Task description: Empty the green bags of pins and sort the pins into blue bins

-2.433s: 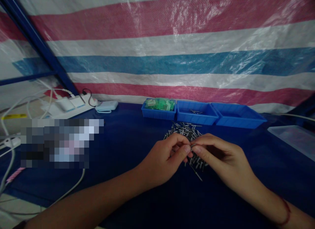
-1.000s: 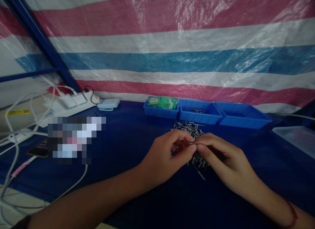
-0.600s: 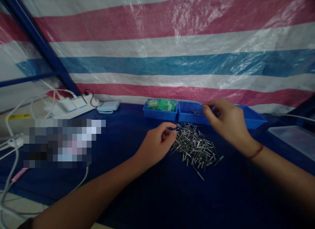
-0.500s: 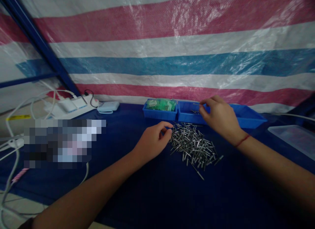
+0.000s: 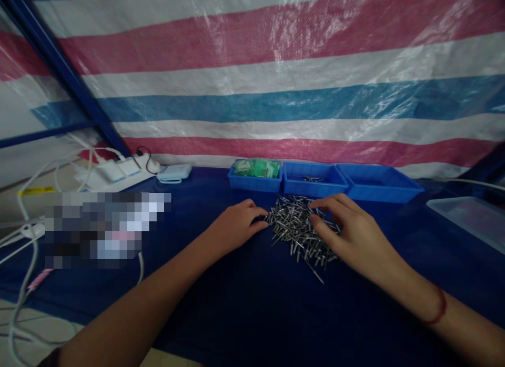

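Note:
A heap of silvery blind rivets point(image 5: 294, 227) lies on the dark blue tabletop. At its left edge is my left hand point(image 5: 236, 225), thumb and index finger slightly apart with the tips at the outermost rivets; I see nothing held between them. My right hand point(image 5: 349, 227) reaches over the heap's right side, thumb and fingers spread and nothing visible in its grasp. Behind the heap, the middle blue bin point(image 5: 315, 189) has a few rivets point(image 5: 313, 179) on its floor.
Left of that bin, a blue bin point(image 5: 255, 183) holds green packets point(image 5: 260, 167); to the right is another blue bin point(image 5: 379, 192). A clear plastic lid or tray point(image 5: 469, 220) lies far right. A power strip point(image 5: 126, 170), cables and a light blue case point(image 5: 174, 172) are at left.
My right hand has come down from the middle bin to the heap, and the thin piece it held no longer shows. My left hand has shifted slightly left, fingers straighter.

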`<state>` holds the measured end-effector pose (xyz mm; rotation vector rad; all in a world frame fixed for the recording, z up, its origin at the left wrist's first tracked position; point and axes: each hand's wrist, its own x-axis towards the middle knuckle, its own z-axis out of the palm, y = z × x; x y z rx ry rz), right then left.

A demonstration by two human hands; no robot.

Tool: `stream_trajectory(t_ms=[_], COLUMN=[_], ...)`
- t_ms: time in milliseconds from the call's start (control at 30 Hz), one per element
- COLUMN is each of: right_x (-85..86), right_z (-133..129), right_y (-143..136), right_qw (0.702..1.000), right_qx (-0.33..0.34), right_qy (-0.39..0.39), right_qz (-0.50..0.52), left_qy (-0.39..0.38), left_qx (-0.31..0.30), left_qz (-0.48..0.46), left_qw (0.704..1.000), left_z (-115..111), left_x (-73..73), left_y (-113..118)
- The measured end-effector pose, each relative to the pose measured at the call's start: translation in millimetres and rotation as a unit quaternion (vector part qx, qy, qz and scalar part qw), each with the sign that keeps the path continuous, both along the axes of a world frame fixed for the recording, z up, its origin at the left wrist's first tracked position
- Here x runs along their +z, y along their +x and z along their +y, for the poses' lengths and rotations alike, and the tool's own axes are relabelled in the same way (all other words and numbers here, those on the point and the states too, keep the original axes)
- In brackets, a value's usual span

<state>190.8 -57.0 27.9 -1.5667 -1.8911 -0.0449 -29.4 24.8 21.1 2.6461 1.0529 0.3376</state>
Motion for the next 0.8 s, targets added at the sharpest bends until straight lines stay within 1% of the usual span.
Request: stream_trajectory(t_ms=[200,233,300,367,433,500,533,600,733,800], right_x=[-1.5,-1.4,-1.0,-0.5,0.6,2.2,3.0,4.5,5.9,5.9], right_z=[-6,-8,-13,-17,-21,-23,-23,-24,-25,-25], right_y=[-3,-5,-10,-16,-21,-25,-26,-26,-23,-21], right_qw=[0.999,0.998,0.996,0.992,0.988,0.984,0.982,0.981,0.981,0.98], right_qx=[0.035,0.044,0.074,0.108,0.134,0.146,0.146,0.136,0.115,0.112], right_qy=[-0.014,-0.018,-0.031,-0.045,-0.056,-0.064,-0.064,-0.056,-0.038,-0.035], right_qz=[0.028,0.034,0.044,0.049,0.059,0.083,0.098,0.127,0.152,0.159], left_qy=[-0.022,-0.024,-0.055,-0.121,-0.201,-0.268,-0.291,-0.316,-0.331,-0.333], left_qx=[0.015,0.022,0.037,0.034,0.011,-0.014,-0.021,-0.025,-0.024,-0.024], left_qz=[-0.037,-0.051,-0.115,-0.213,-0.298,-0.345,-0.356,-0.365,-0.363,-0.356], left_qw=[0.999,0.998,0.991,0.969,0.933,0.899,0.887,0.876,0.87,0.873], left_z=[-2,-4,-10,-18,-27,-34,-37,-41,-43,-43], left_x=[7.4,9.1,12.2,14.3,15.4,15.8,16.1,16.5,16.0,14.6], left_y=[2,4,8,14,20,25,27,29,30,30])
